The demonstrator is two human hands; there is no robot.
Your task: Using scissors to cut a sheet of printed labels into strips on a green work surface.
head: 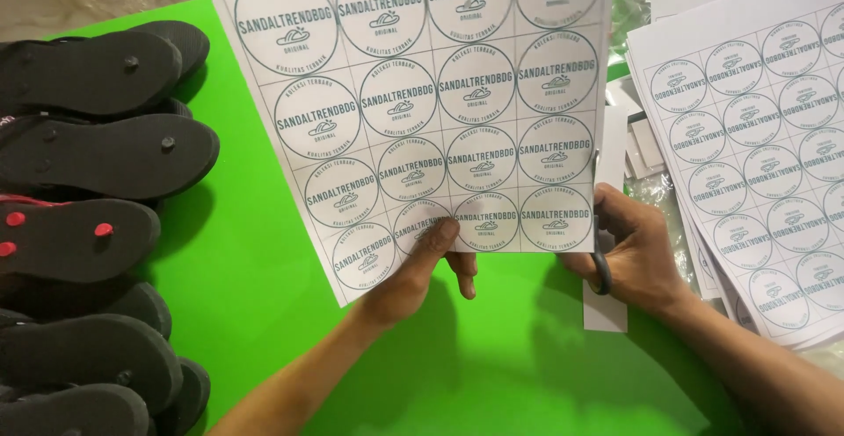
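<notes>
Left hand (420,265) pinches white paper sheet of round green-printed labels (431,102), held at 12 o'clock over green counter (264,269). Right hand (637,256) grips grey-handled scissors (600,265) at sheet's 4 o'clock edge. Black sandals (97,155) at 9 o'clock.

You hold a white sheet of round labels (440,102) up above the green table (264,295), tilted a little so its lower left corner dips toward you. The sheet is printed with a grid of dark green circles, each with a small sandal drawing at its centre. Its lower edge is pinched near the middle. Just right of the sheet, along its right edge, stand the scissors (599,243), grey handle low, thin blades pointing up. A narrow white paper strip (605,311) lies on the table below the scissors.
</notes>
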